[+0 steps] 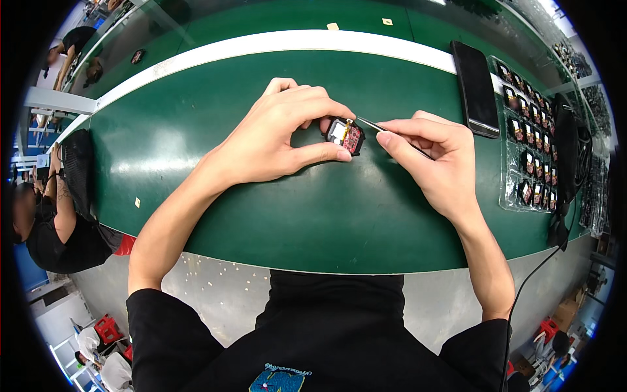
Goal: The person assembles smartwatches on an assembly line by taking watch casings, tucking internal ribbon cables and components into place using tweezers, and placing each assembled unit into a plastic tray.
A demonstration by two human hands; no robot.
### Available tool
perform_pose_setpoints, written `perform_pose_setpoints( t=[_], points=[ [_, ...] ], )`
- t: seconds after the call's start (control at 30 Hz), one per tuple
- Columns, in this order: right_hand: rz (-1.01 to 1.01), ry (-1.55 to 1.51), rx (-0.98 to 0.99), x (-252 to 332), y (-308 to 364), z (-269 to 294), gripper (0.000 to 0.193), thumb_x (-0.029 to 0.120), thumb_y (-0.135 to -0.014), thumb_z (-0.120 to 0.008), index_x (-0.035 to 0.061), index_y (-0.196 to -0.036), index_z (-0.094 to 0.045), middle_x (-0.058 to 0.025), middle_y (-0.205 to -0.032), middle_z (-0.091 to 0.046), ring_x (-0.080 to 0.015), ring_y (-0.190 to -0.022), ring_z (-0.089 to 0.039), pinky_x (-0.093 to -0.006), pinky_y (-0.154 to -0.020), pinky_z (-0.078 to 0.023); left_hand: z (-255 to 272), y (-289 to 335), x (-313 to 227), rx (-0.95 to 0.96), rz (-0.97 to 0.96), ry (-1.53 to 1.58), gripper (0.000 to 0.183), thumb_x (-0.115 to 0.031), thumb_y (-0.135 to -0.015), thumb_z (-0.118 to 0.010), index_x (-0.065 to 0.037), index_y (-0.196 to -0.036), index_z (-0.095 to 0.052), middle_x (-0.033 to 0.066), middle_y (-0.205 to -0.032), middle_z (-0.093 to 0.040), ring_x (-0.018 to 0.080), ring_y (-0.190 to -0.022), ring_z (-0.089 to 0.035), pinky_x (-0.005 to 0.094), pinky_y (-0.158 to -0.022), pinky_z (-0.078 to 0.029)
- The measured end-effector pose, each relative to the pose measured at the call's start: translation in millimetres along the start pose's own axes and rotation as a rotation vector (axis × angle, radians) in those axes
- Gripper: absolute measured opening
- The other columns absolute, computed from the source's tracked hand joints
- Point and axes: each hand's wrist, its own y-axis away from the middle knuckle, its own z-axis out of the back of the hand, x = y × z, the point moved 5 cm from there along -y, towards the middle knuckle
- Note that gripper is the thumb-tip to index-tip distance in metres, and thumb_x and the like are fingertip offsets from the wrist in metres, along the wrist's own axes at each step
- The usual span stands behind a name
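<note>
The left hand (274, 134) pinches a small black electronic module (345, 135) between thumb and curled fingers, closed around its near and far edges, holding it just above the green work mat (215, 163) near the mat's middle. The module shows a red circuit board and a pale square part on its upturned face; its long axis runs roughly left to right, tilted slightly down toward the right. The right hand (434, 153) is closed on thin metal tweezers (371, 123), whose tip points left and touches the module's upper right corner. To the right, a dark phone (475, 88) lies flat, its long axis running away from the person, and just beyond it a clear plastic tray (506, 196) holds rows of similar small dark parts with red spots. A white band (261, 44) borders the mat's far edge, with two small pale tags past it. Open mat stretches left of and below the hands, down to the curved near edge. Another person sits at far left.
</note>
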Motion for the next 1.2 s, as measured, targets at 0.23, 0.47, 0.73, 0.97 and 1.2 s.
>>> perform_pose_setpoints(
  t=[0.23,0.47,0.73,0.97,1.2],
  points=[
    [0.172,0.292,0.009,12,0,-5,0.013,0.001,-0.088,-0.086,-0.0014,-0.101,-0.088,-0.0052,-0.066,-0.066,-0.0071,-0.056,-0.053,-0.0292,-0.052,-0.036,0,-1,4,0.011,0.027,0.007,0.049,-0.029,-0.08,-0.1,-0.012,-0.122,-0.083,-0.0024,-0.091,-0.067,0.0165,-0.081,-0.054,0.034,-0.095,-0.042],
    [0.183,0.327,0.031,11,-1,-9,0.014,0.0,-0.088,-0.085,-0.0013,-0.102,-0.088,-0.0073,-0.067,-0.067,-0.0092,-0.056,-0.056,-0.0299,-0.052,-0.038,-1,-1,5,0.009,0.031,0.018,0.048,-0.029,-0.08,-0.1,-0.013,-0.123,-0.084,-0.0027,-0.09,-0.068,0.0161,-0.081,-0.053,0.0338,-0.094,-0.041],
    [0.201,0.318,0.022,12,-4,-9,0.013,0.002,-0.089,-0.085,-0.0009,-0.101,-0.088,-0.0091,-0.069,-0.07,-0.0114,-0.056,-0.057,-0.0305,-0.053,-0.039,0,-3,5,-0.005,0.033,0.017,0.049,-0.032,-0.08,-0.1,-0.013,-0.122,-0.086,-0.0024,-0.088,-0.069,0.016,-0.081,-0.053,0.0327,-0.091,-0.041],
    [0.181,0.311,0.008,11,-3,-9,0.012,0.002,-0.089,-0.085,-0.001,-0.101,-0.088,-0.009,-0.071,-0.072,-0.0109,-0.057,-0.057,-0.0304,-0.053,-0.039,-1,-2,7,0.008,0.049,0.027,0.048,-0.029,-0.081,-0.098,-0.012,-0.124,-0.085,-0.0018,-0.089,-0.07,0.016,-0.081,-0.053,0.0328,-0.091,-0.041],
    [0.262,0.378,-0.054,12,2,-5,0.016,0.002,-0.087,-0.088,0.0006,-0.103,-0.088,-0.0064,-0.068,-0.067,-0.0101,-0.055,-0.056,-0.0293,-0.051,-0.039,0,-3,4,-0.018,0.074,0.044,0.043,-0.026,-0.082,-0.097,-0.008,-0.117,-0.081,-0.0008,-0.09,-0.069,0.0156,-0.08,-0.054,0.0337,-0.094,-0.042]
  ],
)
